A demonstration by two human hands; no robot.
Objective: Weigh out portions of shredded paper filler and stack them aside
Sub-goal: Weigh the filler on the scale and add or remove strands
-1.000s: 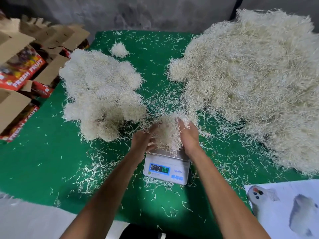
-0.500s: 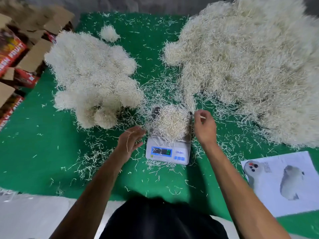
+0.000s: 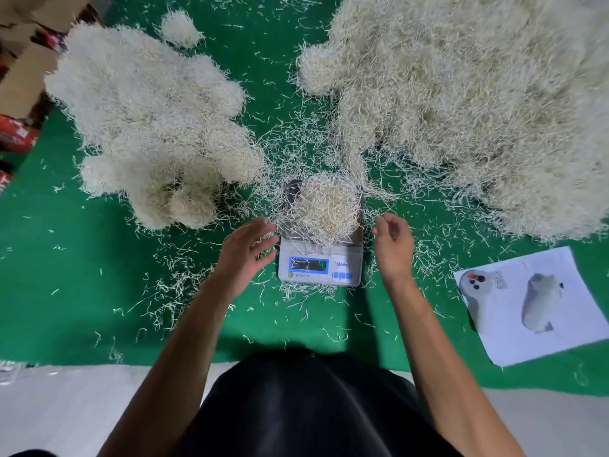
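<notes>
A cream shredded-paper portion (image 3: 328,206) sits on the small grey digital scale (image 3: 321,255); my left hand (image 3: 245,250) and right hand (image 3: 393,244) flank it, fingers loose, empty. Weighed clumps (image 3: 155,127) stacked far left; big unweighed heap (image 3: 471,94) remains right.

The green mat (image 3: 82,285) carries two heaps of shredded paper (image 3: 155,127), a scale (image 3: 321,258), a printed sheet (image 3: 534,301), and scattered loose strands (image 3: 171,285).

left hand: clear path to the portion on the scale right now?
Probably yes. The left hand hovers open just left of the scale, fingers close to the portion on its platform. Only loose strands lie between; nothing solid blocks it.
</notes>
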